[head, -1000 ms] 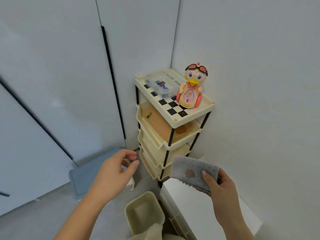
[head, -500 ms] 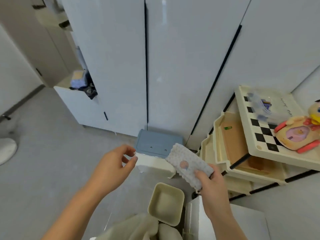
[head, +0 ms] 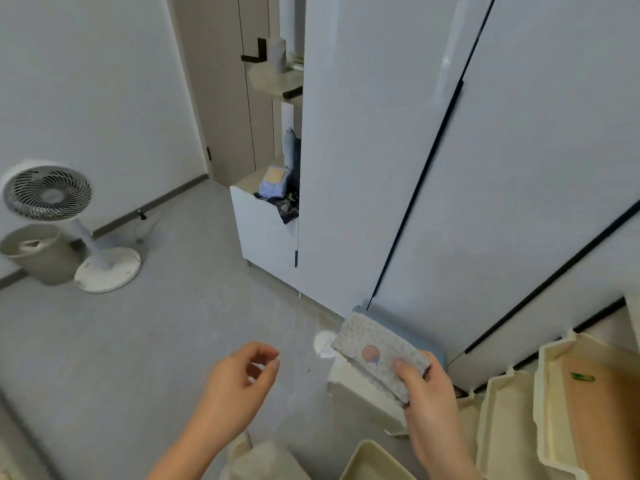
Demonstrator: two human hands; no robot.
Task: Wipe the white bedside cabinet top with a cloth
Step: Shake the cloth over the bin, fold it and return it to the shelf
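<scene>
My right hand (head: pixel 431 403) grips a folded grey patterned cloth (head: pixel 374 351) by its lower end, holding it out in front of me above the floor. My left hand (head: pixel 239 379) hovers to the left of the cloth, fingers loosely curled and apart, holding nothing. The white bedside cabinet top is out of view now.
A tall white wardrobe (head: pixel 450 150) fills the right. A cream tiered rack (head: pixel 554 403) stands at the lower right, a cream bin (head: pixel 367 462) below my hands. A blue-lidded white box (head: pixel 367 393) sits behind the cloth. A white fan (head: pixel 48 195) and a bucket (head: pixel 34 251) stand at the left.
My view has swung left, away from the rack and the cabinet toward the open floor and fan. Both hands stay in front of me; the right still grips the cloth.
</scene>
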